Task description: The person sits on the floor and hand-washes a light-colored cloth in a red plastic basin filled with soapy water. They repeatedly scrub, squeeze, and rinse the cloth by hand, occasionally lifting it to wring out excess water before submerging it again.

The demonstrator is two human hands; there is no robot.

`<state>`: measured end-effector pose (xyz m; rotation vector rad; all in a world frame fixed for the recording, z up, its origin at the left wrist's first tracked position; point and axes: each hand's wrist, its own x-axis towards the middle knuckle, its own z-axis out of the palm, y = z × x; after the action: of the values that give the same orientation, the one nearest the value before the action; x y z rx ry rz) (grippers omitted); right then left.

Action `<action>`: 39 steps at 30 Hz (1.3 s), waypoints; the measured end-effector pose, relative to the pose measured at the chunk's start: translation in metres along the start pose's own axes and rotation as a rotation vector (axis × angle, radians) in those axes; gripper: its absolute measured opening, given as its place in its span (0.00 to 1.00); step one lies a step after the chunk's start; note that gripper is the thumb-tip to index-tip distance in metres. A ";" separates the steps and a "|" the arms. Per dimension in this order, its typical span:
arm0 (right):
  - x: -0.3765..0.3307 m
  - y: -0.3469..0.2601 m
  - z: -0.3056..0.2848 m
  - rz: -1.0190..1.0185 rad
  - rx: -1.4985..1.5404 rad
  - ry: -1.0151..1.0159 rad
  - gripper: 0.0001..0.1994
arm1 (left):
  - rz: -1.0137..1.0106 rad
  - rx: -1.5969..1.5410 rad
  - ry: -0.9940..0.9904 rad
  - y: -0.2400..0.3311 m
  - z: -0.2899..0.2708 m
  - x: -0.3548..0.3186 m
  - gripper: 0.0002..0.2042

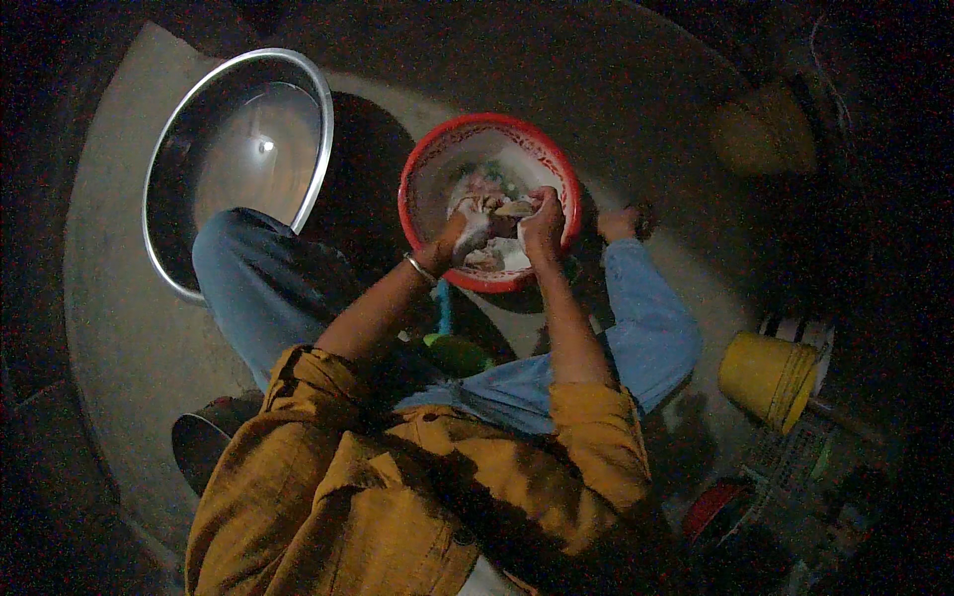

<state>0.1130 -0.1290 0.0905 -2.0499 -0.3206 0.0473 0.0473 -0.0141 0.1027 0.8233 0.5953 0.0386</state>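
Observation:
A red-rimmed basin with a pale, patterned inside sits between my legs. My left hand, whitish with a wet or powdery coat, is over the basin with its fingers curled. My right hand is opposite it, fingers closed on a small pale piece that reaches toward the left hand. Too little detail shows to tell its kind. Under and beyond the hands lies a mixed pale, greenish and pinkish mass. More whitish stuff is at the near side of the basin.
A large metal basin with cloudy liquid stands at the left by my knee. Near my lap is a green round thing. At the right are a yellow bucket, a crate and a red-rimmed bowl. The surroundings are dark.

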 end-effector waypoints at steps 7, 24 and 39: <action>-0.011 -0.060 -0.021 0.390 1.048 -0.498 0.16 | 0.523 0.408 -0.100 0.003 -0.053 0.016 0.13; 0.010 -0.035 -0.027 0.074 0.438 -0.270 0.19 | -0.369 0.070 -0.448 0.073 -0.008 -0.055 0.05; 0.034 -0.075 -0.061 0.715 1.116 0.141 0.07 | 0.138 0.202 -0.364 0.055 -0.019 -0.033 0.09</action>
<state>0.1406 -0.1394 0.1887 -0.9523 0.4665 0.4163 0.0209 0.0284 0.1475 1.0382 0.1998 -0.0457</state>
